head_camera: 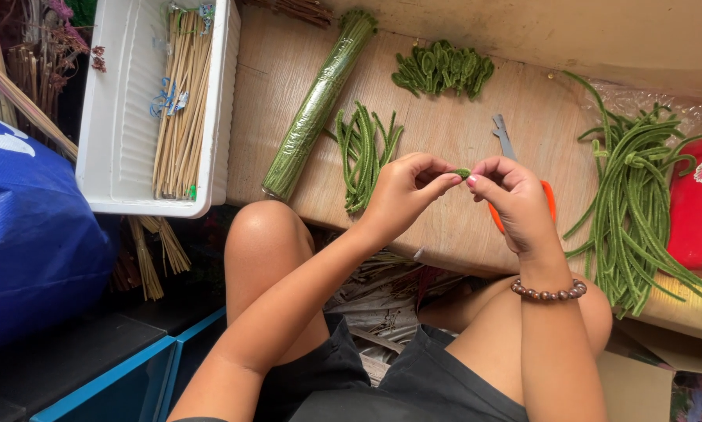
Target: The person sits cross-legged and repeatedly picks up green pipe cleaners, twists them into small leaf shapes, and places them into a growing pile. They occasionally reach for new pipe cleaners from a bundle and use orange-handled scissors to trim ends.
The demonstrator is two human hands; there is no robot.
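Observation:
Both my hands pinch one small green fuzzy stem piece [462, 173] between them, above a wooden board [453, 223]. My left hand [404, 190] grips its left end with thumb and fingers. My right hand [511, 195], with a brown bead bracelet on the wrist, grips its right end. Scissors with orange handles [508, 148] lie on the board just behind my right hand, partly hidden by it.
On the board lie a short bundle of green stems [363, 152], a wrapped roll of thin green wires [318, 105], a heap of bent green pieces [443, 69] and a long loose pile of stems [636, 203]. A white tray [116, 117] holds wooden sticks. A blue bag [30, 234] is left, a red packet [699, 203] right.

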